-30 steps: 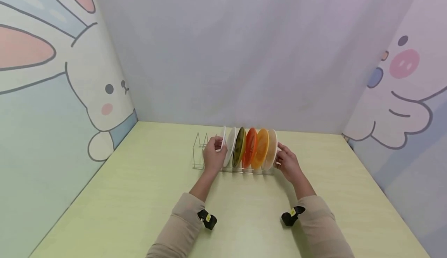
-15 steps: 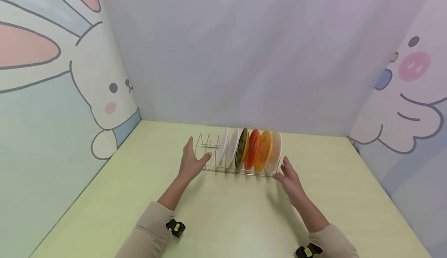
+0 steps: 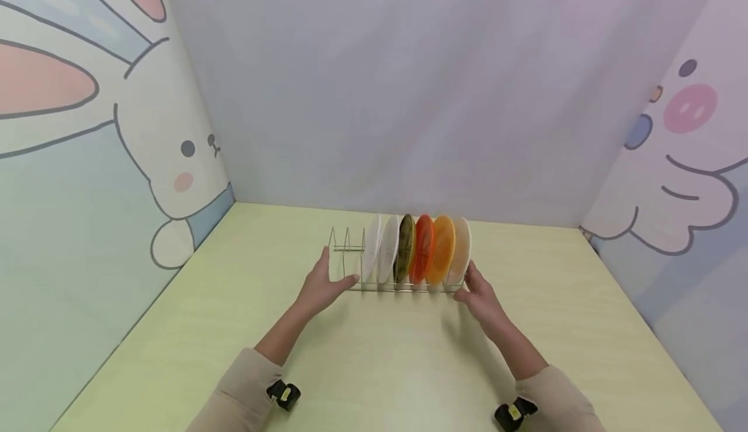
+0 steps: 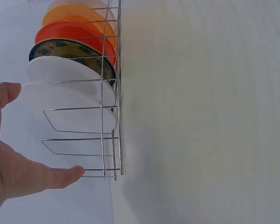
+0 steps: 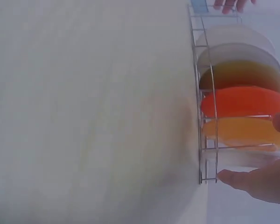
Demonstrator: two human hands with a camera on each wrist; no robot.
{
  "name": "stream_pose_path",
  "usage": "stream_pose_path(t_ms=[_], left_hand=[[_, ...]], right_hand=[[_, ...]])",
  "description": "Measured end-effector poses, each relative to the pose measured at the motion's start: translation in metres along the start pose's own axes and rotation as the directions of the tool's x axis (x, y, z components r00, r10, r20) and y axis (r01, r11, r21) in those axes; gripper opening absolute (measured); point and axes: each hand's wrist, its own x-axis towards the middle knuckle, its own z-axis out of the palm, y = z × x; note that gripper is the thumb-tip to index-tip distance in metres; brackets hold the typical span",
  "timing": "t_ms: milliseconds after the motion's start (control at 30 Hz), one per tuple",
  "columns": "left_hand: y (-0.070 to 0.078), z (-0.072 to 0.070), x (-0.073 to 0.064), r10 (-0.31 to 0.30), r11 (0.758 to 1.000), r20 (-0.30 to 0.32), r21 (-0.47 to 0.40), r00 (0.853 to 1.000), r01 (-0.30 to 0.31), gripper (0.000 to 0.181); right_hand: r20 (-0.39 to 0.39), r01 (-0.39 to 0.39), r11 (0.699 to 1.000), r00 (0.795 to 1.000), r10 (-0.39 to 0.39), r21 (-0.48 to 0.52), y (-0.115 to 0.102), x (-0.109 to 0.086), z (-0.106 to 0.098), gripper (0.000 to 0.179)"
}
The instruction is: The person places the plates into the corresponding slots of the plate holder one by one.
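Note:
A wire dish rack stands toward the back of the table, with several plates upright in its right part. From left to right come a white plate, another white plate, a dark patterned plate, a red plate, an orange plate and a cream plate. My left hand is at the rack's left end, thumb and fingers spread, a fingertip right at the end wires. At the opposite end, my right hand has its fingertips at the front corner, fingers fairly straight.
The pale yellow table runs back to a grey curtain. Side panels with a cartoon rabbit and a pink-nosed character flank it. Empty slots lie at the rack's left end.
My left hand has let go of the leftmost white plate, which now stands in the rack, and moved to the left end. My right hand has shifted down to the front right corner.

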Motion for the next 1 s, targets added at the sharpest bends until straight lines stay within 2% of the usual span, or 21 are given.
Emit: stream_pose_path(t_ms=[67, 200, 267, 433, 533, 567, 633, 733, 800, 900, 1000], left_hand=[[0.000, 0.001, -0.009, 0.030, 1.000, 0.012, 0.000, 0.999, -0.030, 0.100], [0.001, 0.008, -0.025, 0.122, 0.991, 0.020, -0.059, 0.992, -0.121, 0.098], [0.003, 0.012, -0.034, 0.148, 0.986, 0.019, -0.082, 0.989, -0.146, 0.100], [0.013, 0.019, -0.059, 0.093, 0.995, 0.058, -0.030, 0.994, -0.091, 0.109], [0.017, 0.021, -0.069, 0.076, 0.997, 0.087, -0.022, 0.993, -0.074, 0.108], [0.017, 0.021, -0.070, 0.075, 0.997, 0.080, -0.019, 0.994, -0.074, 0.108], [0.016, 0.021, -0.071, 0.085, 0.996, 0.037, -0.032, 0.996, -0.084, 0.105], [0.012, 0.019, -0.067, 0.083, 0.994, -0.054, -0.069, 0.995, -0.087, 0.097], [0.010, 0.012, -0.058, 0.097, 0.988, -0.109, -0.112, 0.989, -0.110, 0.090], [0.008, -0.003, -0.032, 0.151, 0.969, -0.147, -0.171, 0.978, -0.175, 0.077], [0.006, -0.015, -0.001, 0.210, 0.953, -0.134, -0.192, 0.969, -0.233, 0.068]], right_hand=[[0.019, 0.024, 1.000, 1.000, -0.025, 0.016, 0.001, 0.006, -0.006, 0.082], [0.073, 0.066, 0.998, 0.995, -0.067, 0.010, 0.007, 0.021, -0.020, 0.077], [0.092, 0.066, 0.998, 0.994, -0.067, 0.020, 0.010, 0.029, -0.028, 0.074], [0.095, 0.011, 0.994, 0.995, -0.021, 0.111, 0.015, 0.044, -0.042, 0.068], [0.083, -0.017, 0.990, 0.997, 0.006, 0.139, 0.017, 0.047, -0.044, 0.068], [0.075, -0.024, 0.989, 0.997, 0.013, 0.143, 0.017, 0.047, -0.044, 0.068], [0.019, -0.044, 0.996, 0.999, 0.043, 0.080, 0.015, 0.041, -0.042, 0.067], [-0.108, -0.095, 0.995, 0.990, 0.092, -0.020, 0.005, 0.020, -0.035, 0.065], [-0.188, -0.127, 0.989, 0.976, 0.111, -0.074, -0.005, 0.003, -0.027, 0.065], [-0.220, -0.103, 0.992, 0.972, 0.086, -0.067, -0.015, -0.014, -0.010, 0.066], [-0.223, -0.067, 0.996, 0.973, 0.052, -0.061, -0.020, -0.019, 0.012, 0.068]])
